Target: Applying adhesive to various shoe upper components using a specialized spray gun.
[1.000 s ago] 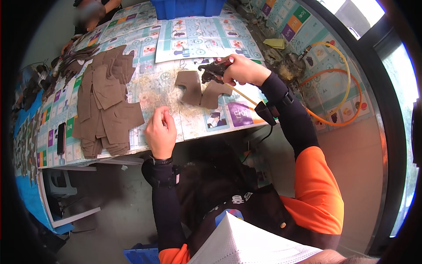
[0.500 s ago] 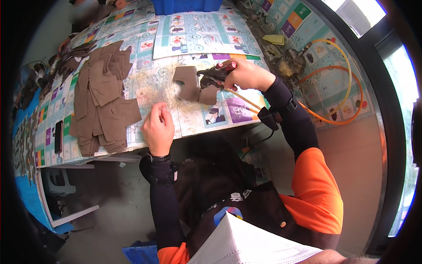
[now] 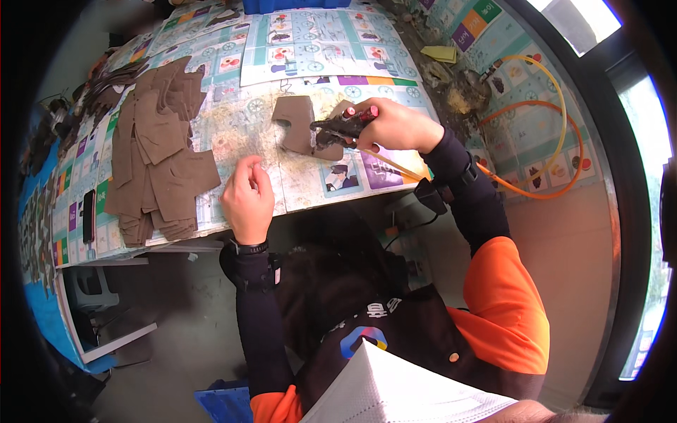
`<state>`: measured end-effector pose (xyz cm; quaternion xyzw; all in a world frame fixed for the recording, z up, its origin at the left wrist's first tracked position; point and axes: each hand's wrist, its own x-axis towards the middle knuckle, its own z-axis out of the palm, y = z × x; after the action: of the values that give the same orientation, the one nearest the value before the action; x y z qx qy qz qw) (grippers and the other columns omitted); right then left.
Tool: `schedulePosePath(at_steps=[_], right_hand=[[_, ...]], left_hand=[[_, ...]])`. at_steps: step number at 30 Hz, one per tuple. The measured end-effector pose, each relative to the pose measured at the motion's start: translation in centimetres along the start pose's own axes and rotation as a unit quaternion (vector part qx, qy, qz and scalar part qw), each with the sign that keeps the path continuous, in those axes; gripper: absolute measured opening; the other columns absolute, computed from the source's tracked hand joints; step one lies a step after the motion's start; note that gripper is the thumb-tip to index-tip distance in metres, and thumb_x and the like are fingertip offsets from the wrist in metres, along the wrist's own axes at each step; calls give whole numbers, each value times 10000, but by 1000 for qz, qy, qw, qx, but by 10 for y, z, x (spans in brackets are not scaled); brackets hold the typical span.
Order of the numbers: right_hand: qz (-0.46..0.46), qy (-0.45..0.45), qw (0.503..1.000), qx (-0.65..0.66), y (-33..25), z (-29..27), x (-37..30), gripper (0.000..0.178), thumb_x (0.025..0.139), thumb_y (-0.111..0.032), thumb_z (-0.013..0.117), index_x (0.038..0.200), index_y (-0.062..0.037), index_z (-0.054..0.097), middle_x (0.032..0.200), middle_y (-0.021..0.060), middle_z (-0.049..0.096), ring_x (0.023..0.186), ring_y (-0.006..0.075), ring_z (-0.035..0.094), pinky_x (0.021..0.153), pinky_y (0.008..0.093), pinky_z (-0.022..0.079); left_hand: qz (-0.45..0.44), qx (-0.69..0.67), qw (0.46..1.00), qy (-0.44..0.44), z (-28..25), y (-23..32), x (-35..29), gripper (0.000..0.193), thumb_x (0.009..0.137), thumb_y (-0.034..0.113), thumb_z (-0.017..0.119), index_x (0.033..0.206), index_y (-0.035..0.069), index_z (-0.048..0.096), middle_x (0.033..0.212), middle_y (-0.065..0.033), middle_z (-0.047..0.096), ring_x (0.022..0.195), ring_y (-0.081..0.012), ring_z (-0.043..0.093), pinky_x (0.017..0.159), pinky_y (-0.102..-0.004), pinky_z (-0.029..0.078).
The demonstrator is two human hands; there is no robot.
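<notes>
My right hand (image 3: 403, 127) is closed around a dark, crusted spray gun (image 3: 347, 125) with red knobs, and a yellow hose trails from its lower end. The gun's nozzle is over a flat brown cut piece (image 3: 293, 115) with a notched edge, lying on the table; part of the piece is hidden beneath the gun. My left hand (image 3: 248, 204) rests at the table's near edge, its fingers loosely curled with nothing visible in them. Left of it lies a pile of similar brown cut pieces (image 3: 166, 137), overlapping one another.
The patterned table cover (image 3: 233, 134) is stained in the middle. A blue bin (image 3: 293, 5) stands at the far edge. A dark phone (image 3: 89, 215) lies by the pile. Yellow and orange hoses (image 3: 562, 106) loop at the right by the wall. More dark pieces (image 3: 113, 84) lie far left.
The spray gun has moved slightly toward me across the brown piece, in my right hand. The whole view has shifted a little; my left hand stays nearly in place.
</notes>
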<state>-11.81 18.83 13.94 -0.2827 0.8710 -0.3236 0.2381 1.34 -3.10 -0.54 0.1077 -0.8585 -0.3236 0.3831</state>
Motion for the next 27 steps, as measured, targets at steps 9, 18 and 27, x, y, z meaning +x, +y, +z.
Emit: schedulePosePath(at_steps=[9,18,27], right_hand=[[24,-74,997,15,11,-4,-2,534,675,-69,709,1185,62,625,820,61,691,721,125,614,668,274,497],[-77,12,997,-9,28,-17,-2,201,584,-37,635,778,18,638,664,118,625,585,215,538,547,335,441],[-51,14,998,37,39,-27,-2,219,699,-24,679,910,32,662,680,37,596,534,78,473,480,263,368]], left_hand=[[-5,5,1000,-5,-1,1,0,87,907,74,619,975,70,673,680,-106,635,602,-265,638,555,-382,491],[-10,1,1000,-6,-2,1,0,93,913,85,614,984,74,673,683,-105,634,600,-264,635,553,-378,487],[-3,-4,1000,-9,0,1,0,91,918,81,606,991,71,659,681,-102,628,588,-255,627,543,-376,478]])
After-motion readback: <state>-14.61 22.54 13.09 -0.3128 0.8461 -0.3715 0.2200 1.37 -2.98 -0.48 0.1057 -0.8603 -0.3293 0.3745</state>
